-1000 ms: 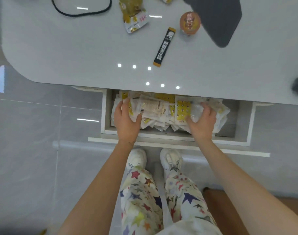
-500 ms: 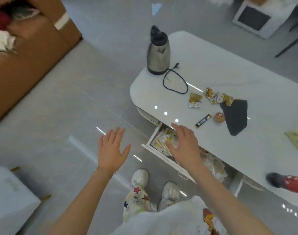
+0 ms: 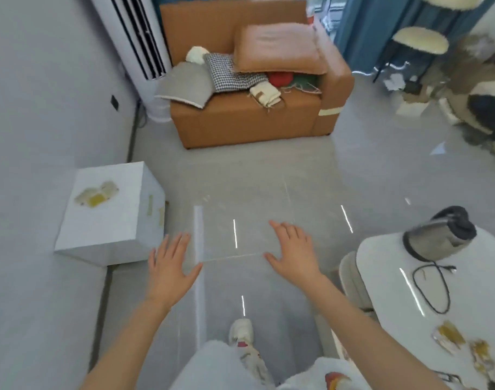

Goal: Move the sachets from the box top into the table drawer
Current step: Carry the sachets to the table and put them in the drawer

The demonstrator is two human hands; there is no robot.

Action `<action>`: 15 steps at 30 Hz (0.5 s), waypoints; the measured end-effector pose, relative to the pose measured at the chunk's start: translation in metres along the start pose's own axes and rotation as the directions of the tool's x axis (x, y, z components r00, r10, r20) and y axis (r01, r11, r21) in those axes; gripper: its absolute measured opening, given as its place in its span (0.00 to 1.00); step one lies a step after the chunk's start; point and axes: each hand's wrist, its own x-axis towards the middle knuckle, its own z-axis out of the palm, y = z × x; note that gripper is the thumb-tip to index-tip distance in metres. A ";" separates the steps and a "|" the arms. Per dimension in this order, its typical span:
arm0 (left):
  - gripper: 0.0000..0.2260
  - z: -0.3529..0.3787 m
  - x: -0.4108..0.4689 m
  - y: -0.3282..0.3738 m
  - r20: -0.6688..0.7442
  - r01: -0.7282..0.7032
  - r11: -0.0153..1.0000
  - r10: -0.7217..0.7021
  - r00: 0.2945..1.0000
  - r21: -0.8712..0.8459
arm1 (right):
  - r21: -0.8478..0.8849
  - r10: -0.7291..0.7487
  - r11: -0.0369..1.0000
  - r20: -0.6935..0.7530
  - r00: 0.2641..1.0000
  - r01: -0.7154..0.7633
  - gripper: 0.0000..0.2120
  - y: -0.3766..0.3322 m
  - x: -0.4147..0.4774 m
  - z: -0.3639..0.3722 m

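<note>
Both hands are out in front over the gray floor (image 3: 268,178). The left hand (image 3: 170,266) is spread flat with its fingers wide and holds nothing. The right hand (image 3: 294,251) is spread flat too and holds nothing. They are apart from each other.

One white box (image 3: 122,220) sits on the floor by the wall on the left. The left hand is near its closest corner but does not touch it. A small pile of sachets (image 3: 95,194) lies on top of the box, toward the far left side. They are white and yellow, and too blurry to count. Only floor lies between the hands and the box.

On the right is the white counter (image 3: 471,282). One gray kettle (image 3: 437,237) with a black lid stands on it. One black cord (image 3: 431,288) curls beside the kettle. A few yellow snack packs (image 3: 451,336) lie near the counter's close edge.

Far ahead stands one brown sofa (image 3: 240,119) heaped with cushions and cloths. One tall white air cooler (image 3: 136,38) stands to its left. Two round fluffy stools (image 3: 420,43) are at the top right. One white shoe (image 3: 242,330) shows below.
</note>
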 end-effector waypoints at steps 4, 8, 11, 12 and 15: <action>0.38 -0.024 0.000 -0.064 -0.065 0.147 0.989 -0.149 0.987 -0.031 | -0.016 -0.104 0.994 0.030 0.994 0.104 0.36 -0.062 0.058 0.007; 0.38 -0.036 0.015 -0.104 -0.097 0.247 0.964 -0.256 0.962 -0.096 | -0.052 -0.186 0.980 0.084 0.979 0.191 0.37 -0.114 0.110 0.018; 0.38 -0.041 0.031 -0.123 -0.116 0.316 0.939 -0.332 0.936 -0.135 | -0.073 -0.255 0.962 0.117 0.960 0.265 0.36 -0.146 0.150 0.026; 0.38 -0.041 0.037 -0.129 -0.118 0.342 0.928 -0.360 0.926 -0.150 | -0.079 -0.276 0.954 0.132 0.952 0.288 0.36 -0.155 0.165 0.029; 0.38 -0.041 0.061 -0.145 -0.135 0.418 0.888 -0.445 0.885 -0.191 | -0.087 -0.353 0.925 0.168 0.921 0.370 0.35 -0.185 0.209 0.038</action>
